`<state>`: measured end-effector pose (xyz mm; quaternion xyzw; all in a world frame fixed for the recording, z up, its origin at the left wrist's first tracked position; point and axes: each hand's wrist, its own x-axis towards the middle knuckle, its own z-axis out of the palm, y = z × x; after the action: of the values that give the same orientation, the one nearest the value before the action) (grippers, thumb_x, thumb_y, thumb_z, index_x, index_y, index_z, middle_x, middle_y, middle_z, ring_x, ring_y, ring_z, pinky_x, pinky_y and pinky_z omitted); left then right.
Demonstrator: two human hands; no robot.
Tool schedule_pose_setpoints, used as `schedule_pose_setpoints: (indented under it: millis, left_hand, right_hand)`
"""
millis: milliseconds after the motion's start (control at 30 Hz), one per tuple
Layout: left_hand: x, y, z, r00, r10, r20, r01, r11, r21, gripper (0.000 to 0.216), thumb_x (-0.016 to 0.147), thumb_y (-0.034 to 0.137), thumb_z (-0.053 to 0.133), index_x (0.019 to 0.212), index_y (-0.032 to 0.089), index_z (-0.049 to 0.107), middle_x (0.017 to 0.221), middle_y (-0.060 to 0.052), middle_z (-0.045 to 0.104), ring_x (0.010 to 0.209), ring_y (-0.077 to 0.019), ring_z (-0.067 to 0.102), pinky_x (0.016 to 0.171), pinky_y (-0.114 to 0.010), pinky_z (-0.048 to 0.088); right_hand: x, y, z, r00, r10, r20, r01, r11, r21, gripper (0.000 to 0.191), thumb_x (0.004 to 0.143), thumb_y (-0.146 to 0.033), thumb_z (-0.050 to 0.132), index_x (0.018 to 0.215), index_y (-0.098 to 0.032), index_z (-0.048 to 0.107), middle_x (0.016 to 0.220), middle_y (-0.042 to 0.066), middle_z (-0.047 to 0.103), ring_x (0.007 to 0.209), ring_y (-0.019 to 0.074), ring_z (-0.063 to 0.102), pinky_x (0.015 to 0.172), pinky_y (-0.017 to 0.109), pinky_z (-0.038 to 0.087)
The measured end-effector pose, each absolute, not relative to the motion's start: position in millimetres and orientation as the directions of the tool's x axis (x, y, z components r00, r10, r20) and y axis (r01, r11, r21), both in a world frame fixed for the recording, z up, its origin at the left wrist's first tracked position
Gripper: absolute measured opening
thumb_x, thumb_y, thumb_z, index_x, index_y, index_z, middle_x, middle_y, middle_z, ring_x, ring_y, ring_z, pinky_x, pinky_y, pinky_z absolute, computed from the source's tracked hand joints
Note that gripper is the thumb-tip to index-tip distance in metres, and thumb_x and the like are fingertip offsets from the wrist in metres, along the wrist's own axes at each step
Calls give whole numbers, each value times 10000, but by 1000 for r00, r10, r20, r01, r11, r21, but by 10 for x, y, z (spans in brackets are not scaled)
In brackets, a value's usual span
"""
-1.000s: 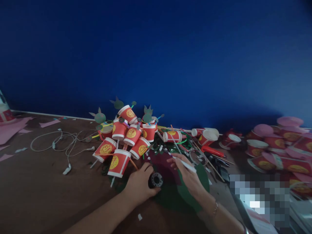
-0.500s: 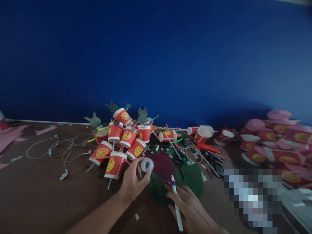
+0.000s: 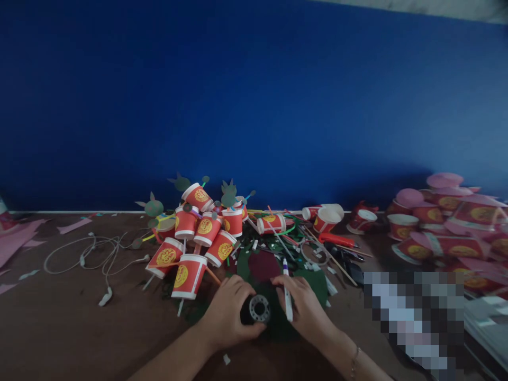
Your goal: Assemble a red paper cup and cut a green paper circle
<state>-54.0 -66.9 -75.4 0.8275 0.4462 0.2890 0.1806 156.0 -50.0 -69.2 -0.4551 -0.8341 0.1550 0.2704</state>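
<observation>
My left hand [image 3: 229, 315] curls its thumb and fingers around a small pale ring [image 3: 254, 300], which looks like a tape roll with a dark hole and spots around its face. The ring is over dark green paper [image 3: 313, 280]. In my right hand [image 3: 304, 304] is a white marker pen [image 3: 287, 296] with a purple band, held upright against the fingers. That hand hovers at the right of the ring, over the same paper. Beyond both hands lies a dark red paper piece [image 3: 264, 265]. Some of the green paper is hidden beneath my hands.
Red paper cups [image 3: 189, 278] with straws and green animal heads pile up at left. White earphones [image 3: 105, 296] lie farther left. Paper scraps, sticks and a red-handled tool [image 3: 337, 239] are behind. More cups with pink paper [image 3: 432, 214] stand right, before a blue wall [image 3: 254, 106].
My left hand has lowered the ring and moved it right, nearer the right hand. My right hand has lifted slightly, bringing the marker up and more upright. The view has tilted slightly.
</observation>
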Motion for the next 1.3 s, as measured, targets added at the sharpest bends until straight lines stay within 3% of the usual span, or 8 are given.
schedule_pose_setpoints:
  millis: [333, 433, 533, 667, 800, 967, 1133, 1300]
  left_hand:
    - [-479, -785, -777, 637, 725, 261, 587, -676, 446, 471, 587, 495, 727, 907, 190, 567, 818, -35, 633, 766, -233, 589, 719, -339, 437]
    - [-498, -765, -757, 571, 774, 275, 566, -613, 551, 443, 594, 417, 737, 934, 205, 548, 835, -19, 634, 771, -223, 600, 723, -331, 454]
    - [-540, -685, -784, 308, 902, 303, 559, -429, 709, 362, 702, 275, 651, 1023, 217, 493, 920, -12, 622, 838, -186, 603, 760, -294, 473]
    - [-597, -536, -929, 58, 916, 396, 598, -349, 721, 381, 799, 133, 468, 1166, 208, 399, 1128, -75, 554, 1071, -201, 539, 923, -360, 442]
    - [-609, -478, -1073, 142, 886, 441, 669, -414, 617, 462, 774, 78, 442, 1215, 191, 362, 1244, -119, 481, 1200, -241, 452, 994, -449, 400]
    - [-594, -534, -1013, 199, 864, 462, 740, -442, 508, 692, 728, 21, 417, 1382, 157, 236, 1410, -155, 327, 1334, -273, 258, 1052, -509, 319]
    - [-587, -583, -834, 531, 768, 359, 629, -640, 441, 394, 778, 91, 475, 1132, 219, 591, 1261, -57, 554, 1281, -250, 367, 1082, -508, 266]
    - [-580, -608, -770, 564, 778, 278, 652, -625, 428, 356, 824, 159, 487, 1152, 237, 602, 1216, -40, 596, 1295, -261, 349, 1094, -553, 192]
  right_hand:
    - [1610, -434, -707, -597, 760, 256, 652, 646, -396, 238, 845, -111, 404, 981, -185, 583, 798, 56, 647, 758, 192, 579, 720, 318, 359]
    - [1549, -379, -692, -469, 836, 285, 597, 538, -595, 195, 887, -233, 415, 934, -188, 599, 862, 75, 668, 797, 207, 603, 740, 328, 388]
    - [1458, -329, -652, -178, 972, 153, 338, 206, -918, 308, 909, -416, 396, 1006, -187, 578, 802, 68, 680, 762, 210, 629, 709, 318, 434]
    - [1383, -243, -649, -94, 995, -18, 47, -13, -999, 444, 899, -507, 375, 1155, -186, 545, 763, 51, 660, 750, 202, 613, 662, 301, 448]
    - [1386, -172, -738, -118, 992, 35, 88, 46, -995, 417, 879, -497, 412, 992, -167, 641, 762, 40, 602, 714, 168, 551, 618, 266, 433]
    - [1388, -177, -788, -166, 983, 85, 171, 113, -979, 402, 871, -499, 433, 964, -162, 633, 699, 23, 554, 659, 154, 508, 592, 263, 419]
    - [1419, -96, -756, -216, 967, 137, 230, 187, -955, 381, 878, -468, 423, 1022, -174, 616, 724, 19, 566, 682, 155, 515, 638, 269, 418]
    - [1453, -48, -680, -168, 971, 173, 236, 210, -949, 324, 869, -434, 450, 968, -177, 622, 792, 27, 614, 774, 163, 543, 720, 272, 410]
